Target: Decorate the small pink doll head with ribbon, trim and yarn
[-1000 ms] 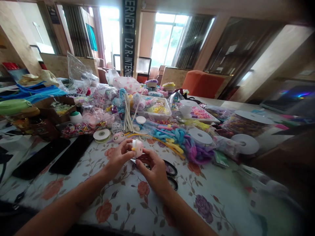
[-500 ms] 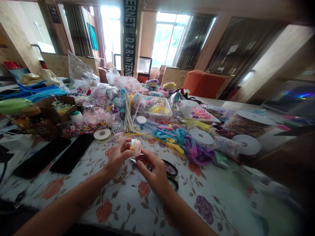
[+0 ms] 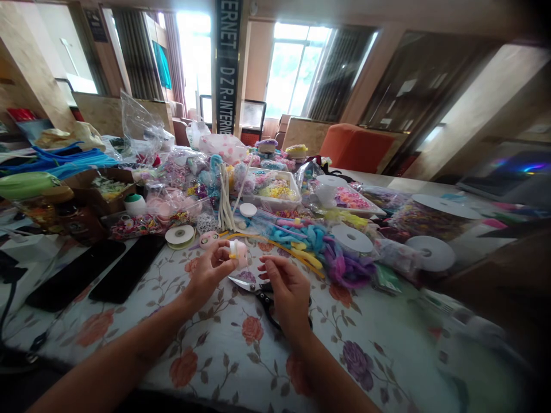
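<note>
Between the thumb and fingers of my left hand [image 3: 212, 265] is a small pink-and-white rounded piece [image 3: 239, 253] with a yellow bit on its side; its exact kind is unclear. My right hand [image 3: 287, 288] is apart from it, to the right, thumb and fingertips pinched together. Whatever the pinch may hold is too small to make out. Beneath the right hand lies a pair of black-handled scissors [image 3: 263, 297], blades pointing left and handles partly covered. Just behind my left hand sits another small pink piece [image 3: 209, 238] with a dark spot.
A flowered cloth [image 3: 215, 350] covers the table. Two black phones [image 3: 128, 269] lie at left, beside a ribbon spool [image 3: 179, 236]. Behind are bags of beads, a white tray [image 3: 297, 198], and blue and purple fuzzy strands [image 3: 350, 261]. White spools [image 3: 430, 252] stand at right.
My right hand has moved right, away from the pink-and-white piece, and its fingers have drawn into a pinch. The left hand keeps its hold in nearly the same place.
</note>
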{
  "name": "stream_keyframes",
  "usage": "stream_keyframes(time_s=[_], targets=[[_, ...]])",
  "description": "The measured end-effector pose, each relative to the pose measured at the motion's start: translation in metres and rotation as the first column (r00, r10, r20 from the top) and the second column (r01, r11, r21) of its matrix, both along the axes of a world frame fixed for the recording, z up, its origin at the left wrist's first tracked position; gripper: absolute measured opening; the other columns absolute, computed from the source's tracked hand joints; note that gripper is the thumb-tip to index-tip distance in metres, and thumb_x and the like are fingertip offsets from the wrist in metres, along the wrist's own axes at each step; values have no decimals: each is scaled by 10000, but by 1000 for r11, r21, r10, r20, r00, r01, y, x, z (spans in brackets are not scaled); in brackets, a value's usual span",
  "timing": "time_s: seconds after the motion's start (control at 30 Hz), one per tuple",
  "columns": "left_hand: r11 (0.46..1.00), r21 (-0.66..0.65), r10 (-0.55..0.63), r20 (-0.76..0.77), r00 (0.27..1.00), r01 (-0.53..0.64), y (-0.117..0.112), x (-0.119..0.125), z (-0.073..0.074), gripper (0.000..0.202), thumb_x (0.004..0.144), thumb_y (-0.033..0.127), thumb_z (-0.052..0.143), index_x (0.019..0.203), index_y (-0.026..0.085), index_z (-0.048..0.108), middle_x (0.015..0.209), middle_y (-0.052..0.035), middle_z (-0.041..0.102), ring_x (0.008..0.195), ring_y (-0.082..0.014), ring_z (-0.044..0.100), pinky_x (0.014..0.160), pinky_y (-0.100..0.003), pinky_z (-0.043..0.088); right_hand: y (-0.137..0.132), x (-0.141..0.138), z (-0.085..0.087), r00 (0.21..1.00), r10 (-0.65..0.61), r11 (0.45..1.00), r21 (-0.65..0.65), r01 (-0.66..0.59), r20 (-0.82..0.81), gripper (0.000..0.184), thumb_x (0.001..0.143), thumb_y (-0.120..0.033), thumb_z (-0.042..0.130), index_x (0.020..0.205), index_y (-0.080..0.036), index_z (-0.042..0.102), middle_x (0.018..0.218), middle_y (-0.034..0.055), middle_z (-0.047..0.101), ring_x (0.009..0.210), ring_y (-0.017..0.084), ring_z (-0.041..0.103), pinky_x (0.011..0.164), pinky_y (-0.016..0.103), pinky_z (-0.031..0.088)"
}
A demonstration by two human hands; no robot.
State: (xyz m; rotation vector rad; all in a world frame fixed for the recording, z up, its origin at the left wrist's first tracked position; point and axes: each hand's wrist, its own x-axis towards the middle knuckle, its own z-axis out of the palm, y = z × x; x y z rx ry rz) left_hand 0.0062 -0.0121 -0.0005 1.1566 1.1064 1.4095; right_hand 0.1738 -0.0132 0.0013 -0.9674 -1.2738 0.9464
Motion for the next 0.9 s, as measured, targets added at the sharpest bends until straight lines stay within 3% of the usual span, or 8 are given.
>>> stream_keyframes(time_s=[0.27, 0.43, 0.57, 0.7, 0.9], targets=[[995, -99, -6, 247, 969, 31, 2, -1, 1, 314, 746, 339, 635, 990, 147, 684, 964, -69, 688, 865, -206, 601, 722, -289, 485, 6, 1, 3, 996, -28, 988, -156, 14, -86, 184, 661, -359, 799, 708, -185, 769, 674, 29, 710, 608, 161, 596, 583, 283, 500], [978, -158, -67, 383, 921, 137, 3, -3, 0, 321, 791, 362, 608, 1014, 153, 706, 930, -74, 719, 829, -192, 615, 740, -276, 486, 6, 0, 4, 991, 19, 977, -206, -47, -135, 185, 622, -345, 821, 677, -186, 743, 585, -3, 640, 534, 123, 525, 528, 248, 460], [949, -166, -163, 471, 867, 268, 5, -3, -1, 358, 803, 388, 597, 1046, 149, 705, 899, -83, 725, 754, -173, 613, 733, -272, 483, 7, -1, 2, 976, 79, 969, -216, -123, -203, 209, 690, -377, 769, 694, -184, 689, 646, 11, 651, 572, 131, 551, 522, 234, 462], [938, -165, -189, 494, 849, 305, 5, -3, 0, 357, 801, 396, 589, 1024, 142, 706, 869, -85, 719, 706, -159, 595, 704, -264, 486, 8, -2, 0, 954, 132, 953, -229, -197, -270, 290, 756, -442, 699, 664, -176, 632, 655, 14, 640, 570, 122, 559, 508, 214, 451], [945, -132, -212, 453, 866, 301, 3, -5, -3, 355, 804, 399, 571, 1029, 160, 706, 969, -93, 724, 864, -211, 626, 736, -282, 488, 7, -1, -2, 989, 131, 976, -166, -142, -75, 276, 775, -439, 719, 758, -167, 675, 696, 20, 660, 604, 130, 574, 568, 240, 481]])
